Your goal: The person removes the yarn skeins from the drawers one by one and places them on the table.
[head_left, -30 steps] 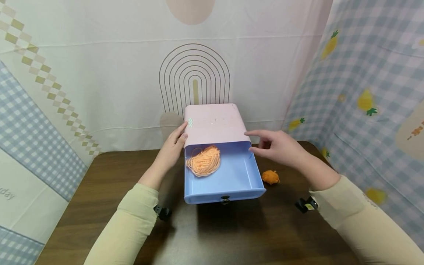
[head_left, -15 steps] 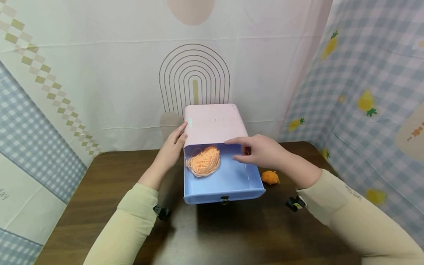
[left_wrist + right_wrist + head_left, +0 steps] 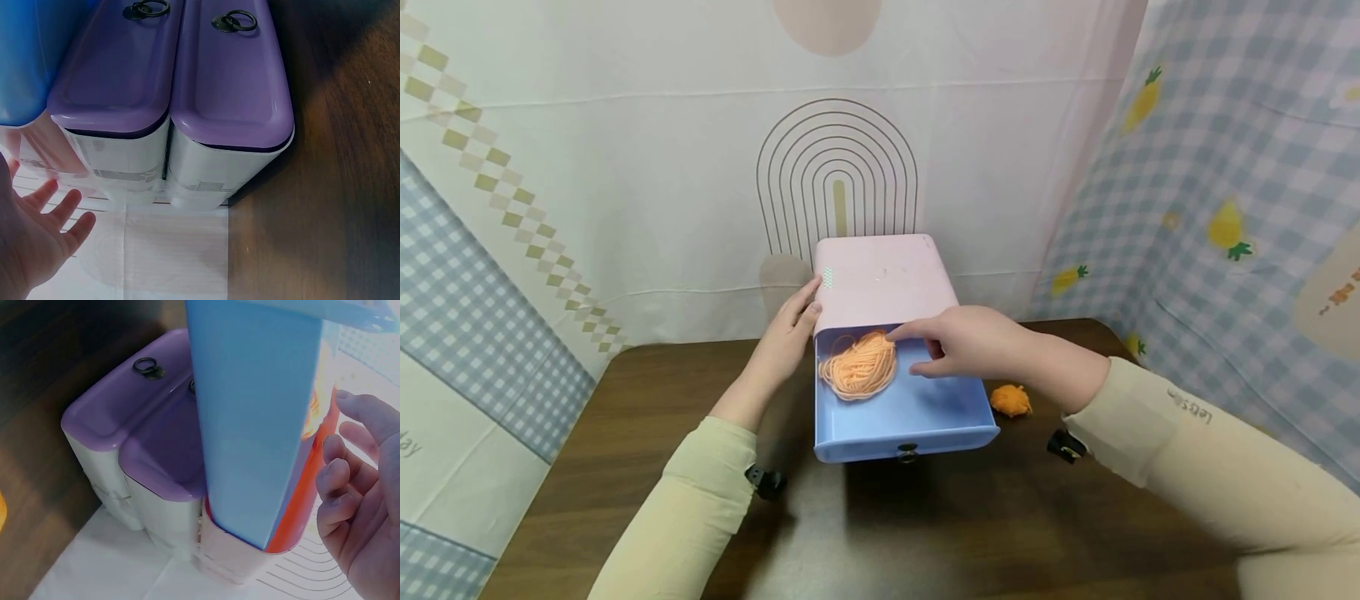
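A blue drawer (image 3: pixel 940 400) is pulled out of the pink top unit of a small drawer cabinet (image 3: pixel 883 279). In its back left corner lies a peach yarn skein (image 3: pixel 861 367). My left hand (image 3: pixel 782 337) rests against the cabinet's left side, fingers fairly straight and spread in the left wrist view. Over the drawer is my right hand (image 3: pixel 973 342), its index fingertip right at the skein's right edge and the thumb held apart below. Its other fingers are loosely bent in the right wrist view, with nothing in them.
Under the pink unit are two white units with purple drawers (image 3: pixel 231 81), both pushed in, with ring pulls. A small orange yarn ball (image 3: pixel 1011 400) lies on the wooden table (image 3: pixel 662 433) right of the drawer. A patterned cloth (image 3: pixel 685 167) hangs close behind.
My right hand has moved left from the cabinet's right edge, over the drawer, to the peach yarn skein. The left hand has stayed at the cabinet's side.
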The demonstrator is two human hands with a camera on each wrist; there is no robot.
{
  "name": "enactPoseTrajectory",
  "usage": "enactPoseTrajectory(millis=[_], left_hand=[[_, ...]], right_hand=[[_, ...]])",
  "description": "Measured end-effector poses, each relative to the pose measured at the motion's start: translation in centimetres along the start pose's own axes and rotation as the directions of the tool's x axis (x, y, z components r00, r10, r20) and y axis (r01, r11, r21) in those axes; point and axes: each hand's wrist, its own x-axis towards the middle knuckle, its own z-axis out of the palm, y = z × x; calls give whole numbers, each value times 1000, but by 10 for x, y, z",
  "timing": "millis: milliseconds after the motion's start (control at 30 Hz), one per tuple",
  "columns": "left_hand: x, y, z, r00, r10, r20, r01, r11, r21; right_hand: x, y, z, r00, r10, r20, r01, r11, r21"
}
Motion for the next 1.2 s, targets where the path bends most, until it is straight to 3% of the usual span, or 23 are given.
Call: enactPoseTrajectory(millis=[400,667,1200], left_hand=[[0,-2,0,1000,7,-5,-7,1000,-5],[-1,-2,2,1000,14,-2,-14,1000,-10],[-2,1,0,1000,4,0,-4,1000,-12]], right_hand=[[16,-10,-7,996,-42,84,51,992,-111],[28,-9,-1,992,-90,86,103,983,-150],[44,-20,3,982,-96,162,131,965,-225]])
